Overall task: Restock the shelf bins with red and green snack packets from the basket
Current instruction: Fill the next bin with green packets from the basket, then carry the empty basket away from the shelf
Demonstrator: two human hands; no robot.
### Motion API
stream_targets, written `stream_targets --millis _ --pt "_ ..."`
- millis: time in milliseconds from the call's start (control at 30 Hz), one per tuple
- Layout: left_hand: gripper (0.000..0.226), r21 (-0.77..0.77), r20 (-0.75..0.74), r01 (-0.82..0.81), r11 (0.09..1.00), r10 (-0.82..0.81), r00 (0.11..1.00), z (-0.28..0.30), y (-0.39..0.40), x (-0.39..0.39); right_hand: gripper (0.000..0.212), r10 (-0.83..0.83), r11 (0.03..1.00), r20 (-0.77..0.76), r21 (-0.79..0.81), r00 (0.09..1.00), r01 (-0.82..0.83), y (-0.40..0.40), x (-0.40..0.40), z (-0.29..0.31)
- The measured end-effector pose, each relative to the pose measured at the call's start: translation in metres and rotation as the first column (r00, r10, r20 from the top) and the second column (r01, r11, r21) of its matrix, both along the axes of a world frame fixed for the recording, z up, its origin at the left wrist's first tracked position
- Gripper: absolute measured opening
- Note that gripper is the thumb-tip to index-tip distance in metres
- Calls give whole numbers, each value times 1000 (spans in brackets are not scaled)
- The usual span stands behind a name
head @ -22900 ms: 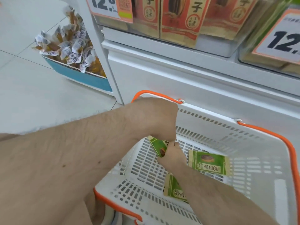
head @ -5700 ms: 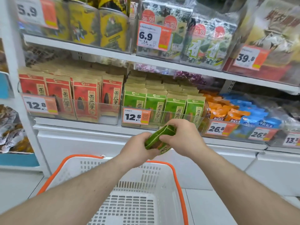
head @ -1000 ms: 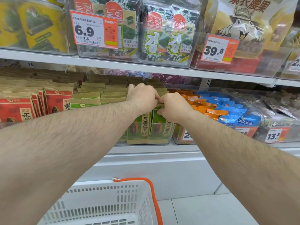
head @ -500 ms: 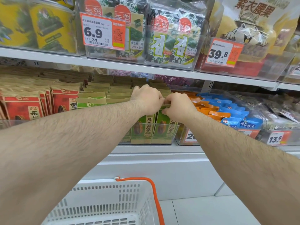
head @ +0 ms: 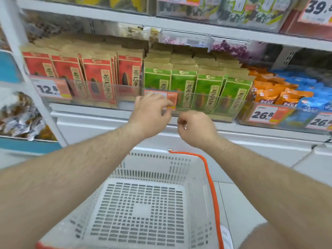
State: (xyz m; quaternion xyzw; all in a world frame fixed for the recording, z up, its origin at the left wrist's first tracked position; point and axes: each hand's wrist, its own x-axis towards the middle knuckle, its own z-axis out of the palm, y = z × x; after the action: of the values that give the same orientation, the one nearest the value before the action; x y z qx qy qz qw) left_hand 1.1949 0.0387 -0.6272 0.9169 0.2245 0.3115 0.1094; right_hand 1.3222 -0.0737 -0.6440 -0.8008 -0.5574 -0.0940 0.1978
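Green snack packets (head: 206, 87) stand in rows in a clear shelf bin (head: 224, 105) at mid height. Red snack packets (head: 97, 76) fill the bin to their left. The white basket (head: 179, 162) with orange handles sits below, and its slotted floor shows no packets. My left hand (head: 150, 112) hovers in front of the green bin's price tag with loosely bent fingers, holding nothing. My right hand (head: 195, 128) hangs just below the bin's front edge, fingers curled with nothing in them.
Orange and blue packets (head: 287, 94) fill the bin to the right, behind 26.8 price tags. A shelf of seaweed packs (head: 242, 13) runs overhead. White cabinet fronts (head: 107, 126) lie below the bins. A blue-edged bin of wrapped snacks (head: 23, 121) stands at the left.
Both hands have drawn back out of the green bin, letting go of the packets' tops. The view has tilted down, showing more of the basket.
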Motion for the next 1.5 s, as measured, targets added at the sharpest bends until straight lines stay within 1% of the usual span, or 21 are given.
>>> stream_targets --millis 133,267,333,367,433,500,567,633,733,800,900,967,1033,1067,1133,1200,1267,1300,1367,1433,1500 --pt "27 -143 -189 -160 977 132 973 -39 25 -62 15 -53 947 -168 -321 984 -4 16 -21 -52" --pt "29 -208 -317 -295 932 221 922 -65 37 -102 20 -58 908 -251 -415 966 -54 26 -37 -86" --pt "29 -221 -320 -321 921 242 916 -71 43 -108 26 -26 923 -238 -380 971 -69 31 -46 -90" --pt "30 -226 -308 -321 920 245 919 -72 45 -107 27 7 951 -193 -302 981 -66 35 -49 -85" --pt "31 -240 -263 -290 926 226 938 -67 46 -100 28 45 999 -30 -29 999 -46 44 -49 -65" --pt "31 -244 -208 -243 939 195 959 -54 45 -86 32 15 970 136 239 991 -47 55 -42 -36" --pt "31 -237 -158 -201 951 166 973 -41 44 -71 42 -33 933 243 355 969 -58 66 -35 -7" --pt "31 -233 -115 -170 957 147 982 -31 42 -58 64 -132 942 253 333 959 42 71 -28 21" --pt "31 -243 -98 -159 957 139 985 -21 39 -49 104 -277 960 229 101 933 260 77 -14 47" --pt "31 -234 -93 -157 960 139 986 -16 39 -48 113 -299 951 245 -7 922 310 79 -6 52" --pt "31 -233 -75 -151 961 138 988 -9 40 -51 113 -303 947 265 -28 915 321 76 -1 52" --pt "31 -234 -72 -157 959 144 987 -10 41 -57 107 -277 960 282 111 918 256 71 -11 49" --pt "31 -254 -78 -178 951 163 983 -18 43 -68 90 -122 968 322 247 939 41 63 -29 32" --pt "31 -272 -95 -200 941 181 979 -26 45 -76 78 -13 963 349 257 937 -83 60 -38 15" --pt "31 -311 -167 -264 913 221 961 -47 51 -95 59 161 975 290 100 943 -198 56 -51 -31" --pt "32 -334 -258 -348 876 270 928 -70 58 -116 53 180 951 97 -273 979 -147 51 -59 -70" --pt "37 -324 -363 -440 838 319 875 -92 67 -134 53 100 864 15 -498 995 -79 51 -61 -102" --pt "41 -293 -437 -499 816 350 829 -103 70 -142 53 81 842 9 -535 997 -64 54 -63 -115" --pt "50 -206 -630 -647 734 406 662 -125 76 -155 51 65 822 15 -568 998 -45 64 -71 -131" --pt "62 -187 -771 -791 583 412 485 -146 81 -170 49 46 813 22 -581 999 -25 78 -79 -143" --pt "67 -215 -828 -862 460 381 410 -167 89 -185 50 7 812 34 -583 999 14 89 -85 -155"
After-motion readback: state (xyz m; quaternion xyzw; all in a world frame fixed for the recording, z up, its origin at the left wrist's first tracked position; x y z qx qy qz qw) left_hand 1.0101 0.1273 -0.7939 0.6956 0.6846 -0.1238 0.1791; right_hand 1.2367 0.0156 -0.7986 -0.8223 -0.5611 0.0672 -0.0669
